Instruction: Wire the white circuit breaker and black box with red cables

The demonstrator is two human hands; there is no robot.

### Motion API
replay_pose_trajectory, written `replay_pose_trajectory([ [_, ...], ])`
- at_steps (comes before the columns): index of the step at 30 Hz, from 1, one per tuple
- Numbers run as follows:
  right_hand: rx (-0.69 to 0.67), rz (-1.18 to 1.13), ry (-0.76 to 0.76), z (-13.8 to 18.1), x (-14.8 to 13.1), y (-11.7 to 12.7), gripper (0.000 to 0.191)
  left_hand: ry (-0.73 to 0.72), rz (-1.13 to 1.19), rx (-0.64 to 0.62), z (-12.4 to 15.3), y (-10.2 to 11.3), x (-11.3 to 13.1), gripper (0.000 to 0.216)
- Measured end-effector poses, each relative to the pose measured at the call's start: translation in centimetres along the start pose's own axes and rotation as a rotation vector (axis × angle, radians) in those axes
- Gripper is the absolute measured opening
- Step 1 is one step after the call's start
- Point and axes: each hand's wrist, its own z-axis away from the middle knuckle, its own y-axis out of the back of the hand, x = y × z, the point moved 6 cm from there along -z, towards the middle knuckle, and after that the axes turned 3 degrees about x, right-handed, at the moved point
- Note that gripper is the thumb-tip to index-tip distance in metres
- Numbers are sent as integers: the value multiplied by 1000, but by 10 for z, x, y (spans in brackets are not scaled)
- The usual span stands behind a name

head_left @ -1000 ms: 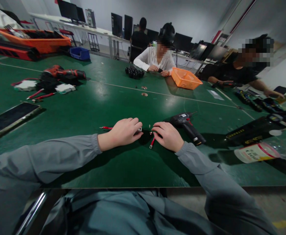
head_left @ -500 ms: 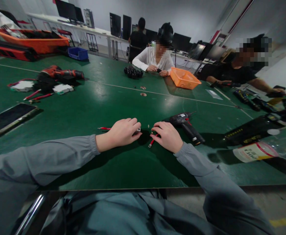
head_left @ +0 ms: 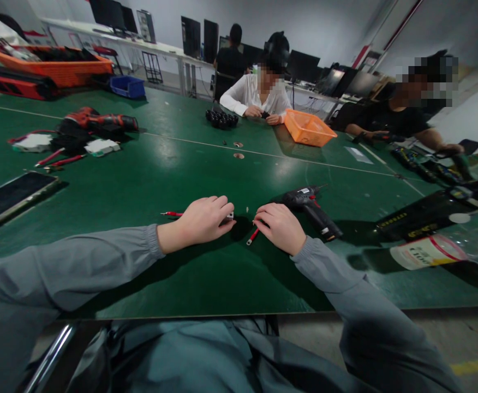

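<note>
My left hand [head_left: 204, 221] is closed around a small white block [head_left: 230, 216], most of it hidden by the fingers. A red cable [head_left: 174, 214] with a metal tip sticks out on the far side of this hand. My right hand [head_left: 282, 226] is closed, thumb and fingertips together at a small shiny bit too small to name. Just below those fingertips lies a short red cable with a ring lug [head_left: 252, 237]. Between the hands, a tiny pale piece [head_left: 247, 209] rests on the green table [head_left: 222, 284]. A black cordless screwdriver [head_left: 310, 207] lies beyond my right hand.
At left are a phone [head_left: 16, 199], a red drill [head_left: 95, 120] and white blocks with red cables [head_left: 102, 147]. On the right lie a bottle [head_left: 427, 251] and a black cylinder [head_left: 419, 218]. Across the table, two people sit near an orange basket [head_left: 308, 130].
My hands stay almost in place, with slight finger movement at the right. The view has shifted a little. The co-worker at the right has drawn an arm back.
</note>
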Motion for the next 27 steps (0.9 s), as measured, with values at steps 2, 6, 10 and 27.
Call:
replay_pose_trajectory([
  [2, 6, 9, -9, 1, 3, 2, 19, 1, 5, -4, 0, 0, 0, 24],
  [6, -17, 43, 20, 4, 5, 4, 22, 0, 1, -6, 0, 1, 0, 25],
  [10, -43, 71, 67, 5, 1, 5, 21, -2, -11, -6, 0, 0, 0, 25],
  [27, -102, 169, 47, 7, 5, 3, 17, -7, -12, 6, 0, 0, 0, 24],
])
